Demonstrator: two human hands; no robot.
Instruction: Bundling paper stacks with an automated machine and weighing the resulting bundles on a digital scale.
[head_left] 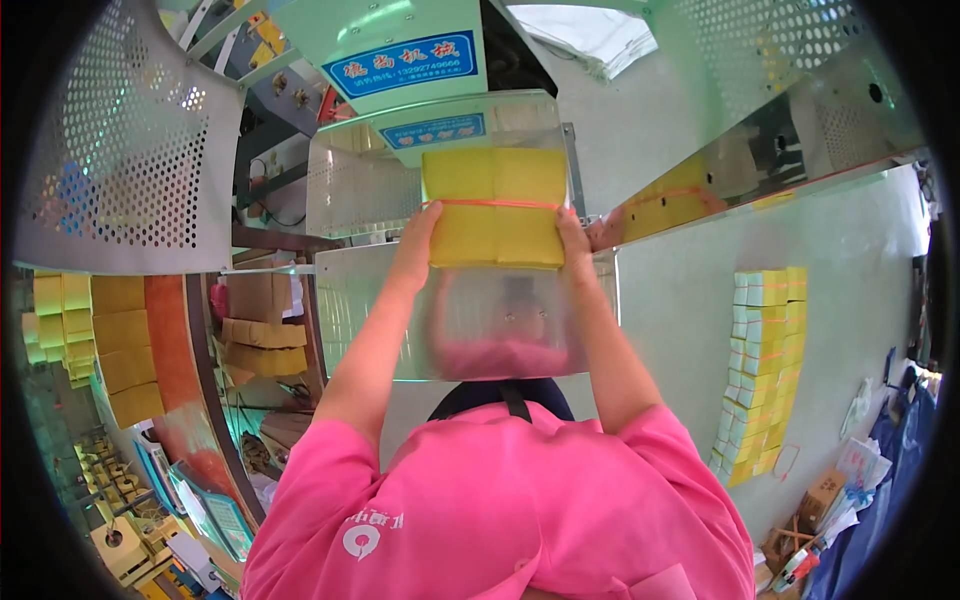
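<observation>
A pale green machine housing (375,20) stands ahead, with a perforated metal guard (150,150) to its left. On the floor to the right runs a long row of banded yellow-and-white bundles (768,370). A shiny metal plate (500,305) lies before the person's body. Over its far edge is a yellow paper bundle (495,238); whether it rests there is unclear. The left hand (414,243) and right hand (574,245), partly open, grip its opposite sides. A thin pink band (500,204) crosses its middle.
</observation>
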